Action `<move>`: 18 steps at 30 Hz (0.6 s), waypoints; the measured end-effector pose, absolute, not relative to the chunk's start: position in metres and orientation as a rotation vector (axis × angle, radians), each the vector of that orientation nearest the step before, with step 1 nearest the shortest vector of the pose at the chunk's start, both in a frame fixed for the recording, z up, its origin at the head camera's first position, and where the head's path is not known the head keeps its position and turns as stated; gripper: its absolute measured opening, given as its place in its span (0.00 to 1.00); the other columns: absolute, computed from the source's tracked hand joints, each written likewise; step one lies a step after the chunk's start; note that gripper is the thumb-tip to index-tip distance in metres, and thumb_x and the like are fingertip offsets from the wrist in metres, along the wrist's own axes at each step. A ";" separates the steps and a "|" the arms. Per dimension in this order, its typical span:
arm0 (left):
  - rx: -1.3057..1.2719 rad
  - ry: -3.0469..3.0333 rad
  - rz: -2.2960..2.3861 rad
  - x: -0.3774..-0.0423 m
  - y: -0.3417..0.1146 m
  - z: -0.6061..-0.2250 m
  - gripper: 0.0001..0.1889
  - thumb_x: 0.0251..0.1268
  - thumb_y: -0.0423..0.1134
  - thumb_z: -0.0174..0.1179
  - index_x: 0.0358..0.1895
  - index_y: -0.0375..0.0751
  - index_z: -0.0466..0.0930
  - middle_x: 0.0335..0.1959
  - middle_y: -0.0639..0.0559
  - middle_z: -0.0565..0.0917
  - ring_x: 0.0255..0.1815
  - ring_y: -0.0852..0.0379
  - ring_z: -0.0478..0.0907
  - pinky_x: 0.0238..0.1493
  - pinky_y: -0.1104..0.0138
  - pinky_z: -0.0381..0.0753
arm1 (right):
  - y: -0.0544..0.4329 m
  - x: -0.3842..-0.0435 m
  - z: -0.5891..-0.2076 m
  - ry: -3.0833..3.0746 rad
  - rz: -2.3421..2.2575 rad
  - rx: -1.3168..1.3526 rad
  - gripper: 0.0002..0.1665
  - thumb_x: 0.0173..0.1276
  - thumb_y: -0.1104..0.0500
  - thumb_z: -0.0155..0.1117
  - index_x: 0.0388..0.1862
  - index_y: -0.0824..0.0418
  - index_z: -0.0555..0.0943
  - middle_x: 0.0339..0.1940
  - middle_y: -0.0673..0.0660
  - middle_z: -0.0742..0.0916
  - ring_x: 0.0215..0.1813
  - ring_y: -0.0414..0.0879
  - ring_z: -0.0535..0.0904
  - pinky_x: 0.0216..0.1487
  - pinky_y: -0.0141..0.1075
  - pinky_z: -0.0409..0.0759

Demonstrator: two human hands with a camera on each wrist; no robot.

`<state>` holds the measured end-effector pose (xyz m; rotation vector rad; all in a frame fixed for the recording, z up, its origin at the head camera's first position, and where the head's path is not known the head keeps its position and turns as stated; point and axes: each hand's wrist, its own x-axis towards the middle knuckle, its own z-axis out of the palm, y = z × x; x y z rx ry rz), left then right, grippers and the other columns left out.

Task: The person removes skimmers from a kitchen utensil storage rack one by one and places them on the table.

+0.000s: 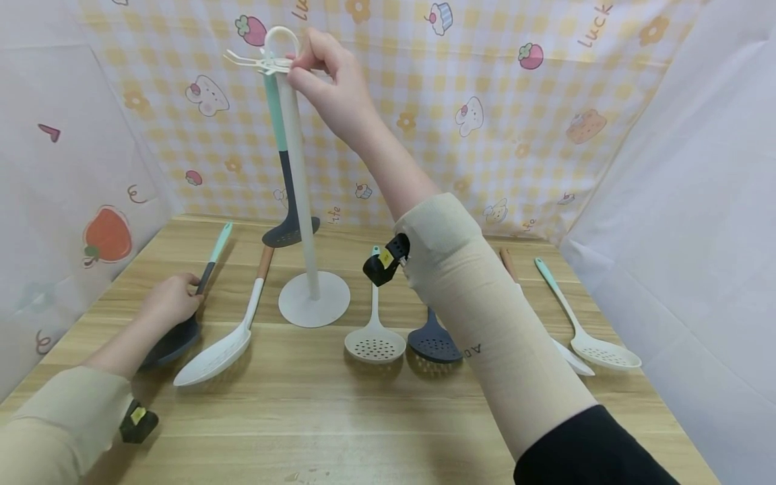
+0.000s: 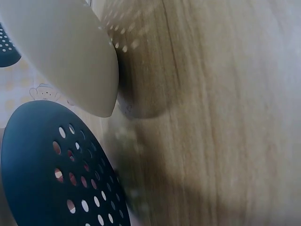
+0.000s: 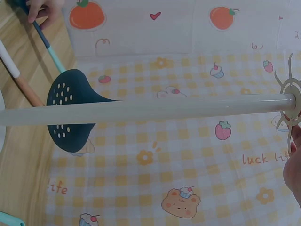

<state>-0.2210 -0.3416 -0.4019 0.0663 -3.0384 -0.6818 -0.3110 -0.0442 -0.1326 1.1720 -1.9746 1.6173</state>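
My left hand (image 1: pixel 172 303) grips the dark neck of a skimmer (image 1: pixel 176 345) with a mint handle end, at the left of the table. Round holes show in that skimmer's dark head (image 2: pixel 28 146) in the left wrist view. With thumb and fingers, my right hand (image 1: pixel 333 81) pinches the hooked top ring (image 1: pixel 275 65) of an upright white utensil stand (image 1: pixel 297 148). From this ring hangs another dark skimmer (image 1: pixel 291 229) with a mint handle, its perforated head (image 3: pixel 70 92) partly behind the pole in the right wrist view.
A white skimmer (image 1: pixel 221 353) with a wooden handle end lies between my left hand and the stand's round base (image 1: pixel 291 310). Further right lie a cream skimmer (image 1: pixel 374 343), a dark skimmer (image 1: pixel 433 340), a partly hidden white utensil (image 1: pixel 572 357) and another cream skimmer (image 1: pixel 606 353).
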 end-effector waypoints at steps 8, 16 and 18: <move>0.072 -3.046 -0.634 -0.221 -0.341 -0.403 0.19 0.62 0.32 0.56 0.50 0.17 0.70 0.45 0.20 0.75 0.41 0.28 0.73 0.40 0.40 0.71 | -0.044 -0.310 -0.133 -1.971 1.623 1.176 0.12 0.60 0.73 0.55 0.22 0.61 0.69 0.34 0.55 0.74 0.50 0.39 0.75 0.51 0.25 0.69; 0.096 -3.066 -0.593 -0.221 -0.340 -0.404 0.20 0.61 0.31 0.57 0.51 0.18 0.69 0.44 0.21 0.75 0.42 0.27 0.73 0.38 0.41 0.71 | -0.045 -0.310 -0.133 -1.968 1.624 1.183 0.12 0.60 0.73 0.55 0.22 0.61 0.69 0.34 0.55 0.74 0.50 0.39 0.75 0.51 0.25 0.69; 0.104 -3.072 -0.584 -0.221 -0.339 -0.405 0.19 0.61 0.31 0.57 0.51 0.19 0.69 0.43 0.22 0.75 0.40 0.28 0.74 0.37 0.42 0.71 | -0.045 -0.310 -0.133 -1.966 1.628 1.184 0.12 0.60 0.73 0.55 0.22 0.61 0.69 0.33 0.55 0.74 0.50 0.39 0.75 0.51 0.25 0.69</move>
